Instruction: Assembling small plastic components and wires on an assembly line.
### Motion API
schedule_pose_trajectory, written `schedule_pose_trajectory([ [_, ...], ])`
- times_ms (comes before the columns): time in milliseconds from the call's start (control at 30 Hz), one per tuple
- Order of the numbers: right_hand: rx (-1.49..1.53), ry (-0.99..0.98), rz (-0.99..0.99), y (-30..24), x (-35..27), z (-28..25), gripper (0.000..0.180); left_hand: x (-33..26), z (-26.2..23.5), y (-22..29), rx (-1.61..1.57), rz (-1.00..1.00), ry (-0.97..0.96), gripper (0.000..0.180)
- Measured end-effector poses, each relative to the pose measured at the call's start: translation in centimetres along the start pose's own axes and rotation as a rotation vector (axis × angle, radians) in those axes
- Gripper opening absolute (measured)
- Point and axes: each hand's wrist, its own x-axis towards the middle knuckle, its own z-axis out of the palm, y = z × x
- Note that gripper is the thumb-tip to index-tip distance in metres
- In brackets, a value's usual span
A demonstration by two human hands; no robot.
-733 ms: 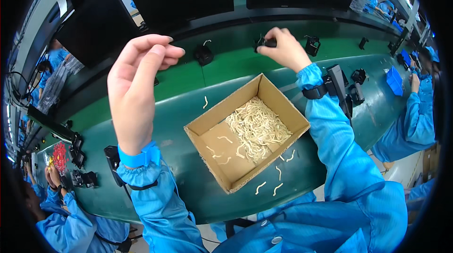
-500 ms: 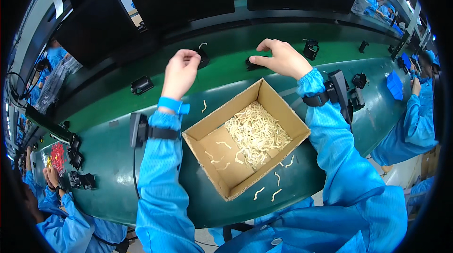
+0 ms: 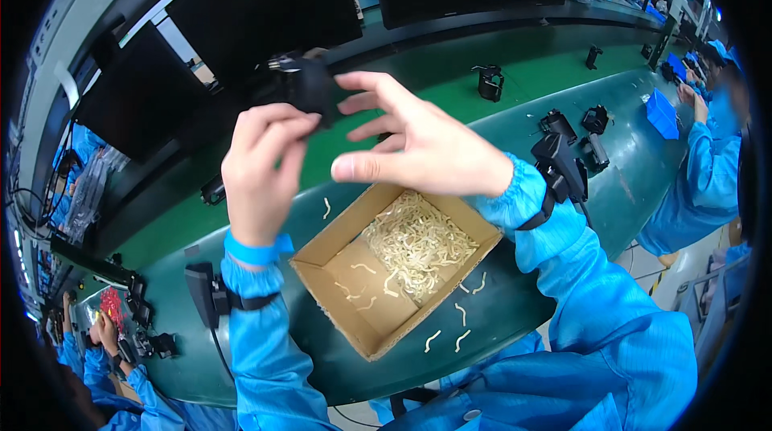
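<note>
Gripping one black plastic part (image 3: 301,87) between left hand (image 3: 261,170) fingertips and right hand (image 3: 422,141), raised above one open cardboard box (image 3: 326,250). Right fingers spreading wide, touching part. Lying beside box: five loose cream strips (image 3: 460,314); pile inside uncountable.

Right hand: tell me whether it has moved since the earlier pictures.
Yes. The right hand has left the green belt beyond the cardboard box and risen toward the camera, meeting the left hand at a black part.
</note>
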Motion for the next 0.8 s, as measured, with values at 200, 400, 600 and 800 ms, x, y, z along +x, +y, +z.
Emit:
schedule_pose_trajectory([
  [200, 0.155, -0.12, -0.371, -3.9, -0.4, 0.5, 0.049, -1.3, -3.7, 5.8, -0.495, -0.161, -0.197, 0.037],
  [400, -0.203, 0.013, -0.568, -3.9, -0.2, -0.2, 0.058, -1.8, -4.6, 7.4, -1.262, -0.647, -0.066, 0.03],
  [600, -0.448, 0.123, -0.523, -5.6, -1.1, -1.2, 0.079, -1.3, -3.8, 7.8, -1.374, -0.725, 0.103, 0.017],
  [800, -0.14, 0.124, -0.251, -6.7, -2.9, 0.2, 0.041, -1.0, -3.7, 7.7, -1.254, -0.743, 0.302, 0.016],
])
